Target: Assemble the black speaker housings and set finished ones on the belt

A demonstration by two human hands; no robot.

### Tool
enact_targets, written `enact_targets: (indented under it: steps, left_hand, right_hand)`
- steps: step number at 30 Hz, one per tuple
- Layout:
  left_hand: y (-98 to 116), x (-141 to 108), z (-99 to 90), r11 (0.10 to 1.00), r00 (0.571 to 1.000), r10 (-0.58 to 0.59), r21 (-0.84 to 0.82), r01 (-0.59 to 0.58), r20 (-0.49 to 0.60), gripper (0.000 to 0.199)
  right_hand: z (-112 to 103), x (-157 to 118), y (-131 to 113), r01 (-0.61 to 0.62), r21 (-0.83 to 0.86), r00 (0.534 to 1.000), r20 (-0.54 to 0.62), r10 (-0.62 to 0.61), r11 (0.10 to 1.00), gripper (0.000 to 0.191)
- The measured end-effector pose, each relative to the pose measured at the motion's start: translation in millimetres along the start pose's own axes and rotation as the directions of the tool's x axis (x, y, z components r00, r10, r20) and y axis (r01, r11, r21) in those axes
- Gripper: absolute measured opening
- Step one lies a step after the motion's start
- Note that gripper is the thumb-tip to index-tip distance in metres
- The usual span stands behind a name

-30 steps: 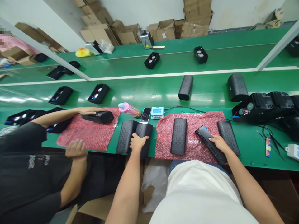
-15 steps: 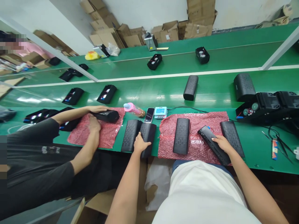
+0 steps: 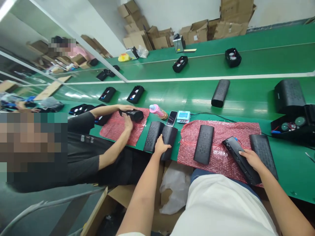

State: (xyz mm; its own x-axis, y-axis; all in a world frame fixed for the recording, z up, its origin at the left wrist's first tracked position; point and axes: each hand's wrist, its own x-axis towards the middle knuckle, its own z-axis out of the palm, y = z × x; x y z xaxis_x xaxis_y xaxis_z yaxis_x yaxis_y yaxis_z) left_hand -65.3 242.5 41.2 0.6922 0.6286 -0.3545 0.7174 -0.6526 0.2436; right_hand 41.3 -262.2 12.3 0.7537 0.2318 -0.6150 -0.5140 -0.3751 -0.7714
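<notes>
Head view has swung left; left hand [image 3: 161, 147] still grips grille panel [image 3: 168, 141], right hand [image 3: 249, 157] still pressing housing [image 3: 240, 159].

Matt black plastic grille panel [image 3: 168, 141] with dimpled texture, glossy green worktop [image 3: 246, 95] throwing glare, red bubble-wrap sheet [image 3: 221, 157] shiny and crinkled, smooth black plastic housing [image 3: 242, 160] on that sheet, brown corrugated cardboard boxes [image 3: 197, 31] beyond the worktop

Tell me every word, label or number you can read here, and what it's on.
None can be read for sure.
Co-worker's black shirt: white print, too small and blurred.
Blue meter: display and label too small.
Cardboard boxes: a white label, unreadable.
Panel under the right hand and panel under the left hand: no print visible.
</notes>
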Motion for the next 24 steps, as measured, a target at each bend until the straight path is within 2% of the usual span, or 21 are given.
enact_targets:
  steps: [11,24]
  left_hand:
    - [1.6,-1.0,-0.9,0.999,1.000,-0.015,-0.045,0.015,-0.004,0.106]
    - [-3.3,3.0,1.3,0.997,0.999,-0.042,-0.061,0.043,0.023,0.110]
  right_hand:
    - [-4.8,6.6,11.2,-0.035,0.005,0.999,0.011,0.034,0.999,0.039]
    - [-2.3,2.4,5.5,-0.062,0.034,0.998,0.006,0.062,0.997,0.034]
